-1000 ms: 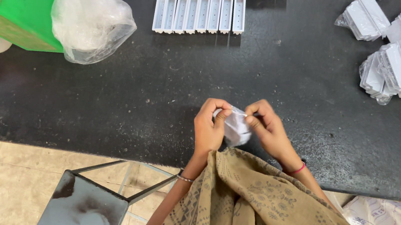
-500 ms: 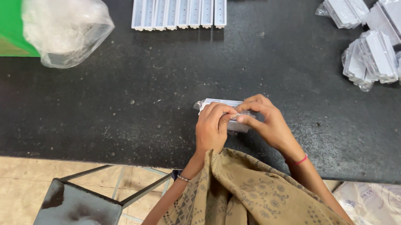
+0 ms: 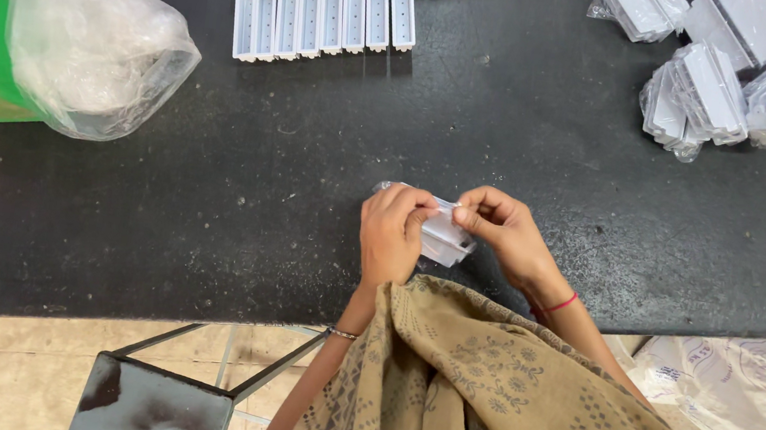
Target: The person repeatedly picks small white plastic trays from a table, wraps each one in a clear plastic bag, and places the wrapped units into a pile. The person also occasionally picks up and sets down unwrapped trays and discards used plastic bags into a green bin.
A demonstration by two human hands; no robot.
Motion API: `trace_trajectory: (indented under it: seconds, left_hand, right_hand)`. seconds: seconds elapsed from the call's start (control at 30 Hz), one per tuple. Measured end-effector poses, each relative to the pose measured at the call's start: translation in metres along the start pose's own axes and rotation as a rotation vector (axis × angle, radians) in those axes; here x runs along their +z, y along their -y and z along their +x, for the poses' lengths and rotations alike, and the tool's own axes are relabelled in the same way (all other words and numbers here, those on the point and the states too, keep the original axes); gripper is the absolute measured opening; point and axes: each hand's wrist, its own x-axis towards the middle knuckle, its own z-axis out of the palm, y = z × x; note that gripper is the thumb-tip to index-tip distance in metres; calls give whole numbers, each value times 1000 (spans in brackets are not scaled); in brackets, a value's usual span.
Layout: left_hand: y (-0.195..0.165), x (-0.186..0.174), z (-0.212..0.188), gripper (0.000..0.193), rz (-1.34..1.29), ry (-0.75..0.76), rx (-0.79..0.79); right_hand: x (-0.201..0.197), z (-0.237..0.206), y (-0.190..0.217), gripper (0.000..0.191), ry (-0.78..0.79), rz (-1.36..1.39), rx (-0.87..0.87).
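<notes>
Head view showed the left hand [image 3: 392, 235] and right hand [image 3: 501, 233] both pinching a small white part in a clear bag [image 3: 443, 236] just above the desk [image 3: 261, 191], close up for easy handling.

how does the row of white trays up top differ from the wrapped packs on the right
The white trays lie bare, side by side in a neat row, open sides up. The wrapped packs sit in clear plastic, heaped loosely at odd angles. Both are white plastic on the black table, away from both hands.
</notes>
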Motion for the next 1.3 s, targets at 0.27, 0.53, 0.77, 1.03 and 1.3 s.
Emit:
trace_trajectory:
  seconds: [0.27, 0.53, 0.77, 1.03, 1.3]
  left_hand:
    - [-1, -5, 12, 4, -155, -32, -138]
    - [-11, -17, 4, 32, -299, -13, -353]
    - [-18, -18, -5, 10, -224, 37, -409]
    - [-17, -15, -3, 8, -31, -162, -230]
    - [9, -14, 1, 10, 11, -269, -216]
  right_hand:
    - [11, -2, 49, 22, 77, -791, -274]
    - [19, 11, 53, 20, 102, -82, -25]
    - [21, 14, 53, 18, 168, -165, -107]
    - [25, 17, 33, 11, 275, -113, -74]
    - [52, 23, 7, 8, 237, 73, -122]
